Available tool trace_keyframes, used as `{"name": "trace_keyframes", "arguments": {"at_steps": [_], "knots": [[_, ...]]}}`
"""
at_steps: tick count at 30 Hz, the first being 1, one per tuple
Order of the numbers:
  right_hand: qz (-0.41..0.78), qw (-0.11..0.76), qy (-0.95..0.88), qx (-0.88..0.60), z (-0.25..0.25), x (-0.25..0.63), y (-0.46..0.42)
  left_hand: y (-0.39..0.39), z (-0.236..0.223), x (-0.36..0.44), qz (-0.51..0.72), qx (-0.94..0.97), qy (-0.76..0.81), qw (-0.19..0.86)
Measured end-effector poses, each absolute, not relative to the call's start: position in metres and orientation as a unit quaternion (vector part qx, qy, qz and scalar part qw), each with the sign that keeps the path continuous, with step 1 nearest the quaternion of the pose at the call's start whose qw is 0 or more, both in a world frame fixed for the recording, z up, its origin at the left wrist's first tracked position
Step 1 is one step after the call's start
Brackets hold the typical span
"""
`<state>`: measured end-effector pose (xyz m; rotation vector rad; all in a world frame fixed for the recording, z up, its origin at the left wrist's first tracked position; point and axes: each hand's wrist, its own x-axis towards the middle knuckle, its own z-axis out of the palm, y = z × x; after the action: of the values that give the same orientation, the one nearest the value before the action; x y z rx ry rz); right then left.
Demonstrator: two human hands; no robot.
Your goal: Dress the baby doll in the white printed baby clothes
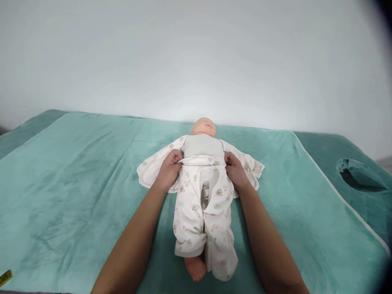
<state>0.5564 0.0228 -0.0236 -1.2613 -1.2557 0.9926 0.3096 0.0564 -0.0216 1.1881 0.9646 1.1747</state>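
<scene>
A baby doll [203, 127] lies on its back, head toward the wall, on a green sheet. It wears white printed split-crotch pants [191, 206]. A matching top [153, 165] is spread open at both sides, baring the grey torso [202, 145]. At the waistband's left end, my left hand [170, 168] is closed on the pants. My right hand [235, 168] pinches the waistband at the opposite side. One bare foot [196, 268] sticks out of the left pant leg; the other foot is hidden inside the right leg.
The green sheet [76, 196] covers a bed against a pale wall [196, 57]. A face hole with a dark opening [361, 177] is at the bed's right end. A small yellow label [5, 278] shows at the lower left corner.
</scene>
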Motion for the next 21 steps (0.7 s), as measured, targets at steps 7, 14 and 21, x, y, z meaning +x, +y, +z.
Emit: {"name": "trace_keyframes", "arguments": {"at_steps": [7,14,21], "knots": [[0.543,0.577,-0.386,-0.472,-0.018,0.551,0.019,0.05,-0.009,0.314,0.505,0.423,0.366,0.657],[0.609,0.49,-0.432,-0.45,-0.017,0.559,0.013,0.053,-0.024,0.297,0.349,0.482,0.409,0.692],[0.671,0.473,-0.408,-0.4,-0.022,0.561,0.015,0.054,-0.018,0.298,0.363,0.562,0.366,0.647]]}}
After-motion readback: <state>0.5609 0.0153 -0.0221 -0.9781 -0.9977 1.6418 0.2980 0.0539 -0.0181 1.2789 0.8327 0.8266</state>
